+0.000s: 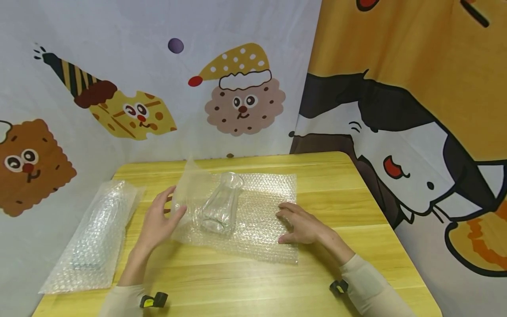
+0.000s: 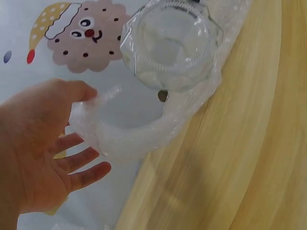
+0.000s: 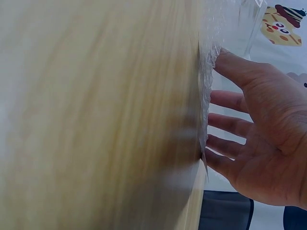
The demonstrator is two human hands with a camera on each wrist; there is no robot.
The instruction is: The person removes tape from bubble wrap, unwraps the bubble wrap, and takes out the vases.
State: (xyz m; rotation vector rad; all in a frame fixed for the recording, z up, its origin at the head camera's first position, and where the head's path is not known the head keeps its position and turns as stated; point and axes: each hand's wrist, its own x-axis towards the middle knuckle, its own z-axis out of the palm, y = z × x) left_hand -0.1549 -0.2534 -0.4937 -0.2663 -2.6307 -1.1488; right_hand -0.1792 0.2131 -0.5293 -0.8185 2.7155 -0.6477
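Observation:
A clear glass bottle (image 1: 222, 204) lies on a sheet of bubble wrap (image 1: 261, 215), its wide base towards me and its narrower neck pointing away. The left wrist view shows the round, faceted base (image 2: 172, 45) close up. At the sheet's left side, which curves up off the table, is my left hand (image 1: 160, 220); its thumb touches the raised wrap (image 2: 129, 139) and the fingers are spread apart. My right hand (image 1: 303, 224) rests its fingertips on the sheet's right edge. In the right wrist view, those fingers (image 3: 228, 124) are extended against the wrap.
Along the left side of the wooden table (image 1: 253, 290) lies another bubble-wrapped bundle (image 1: 95, 233), with a long shape inside. Behind the table hangs a white cloth (image 1: 150, 26) printed with cartoon snacks, and an orange patterned one (image 1: 435, 66) hangs at the right.

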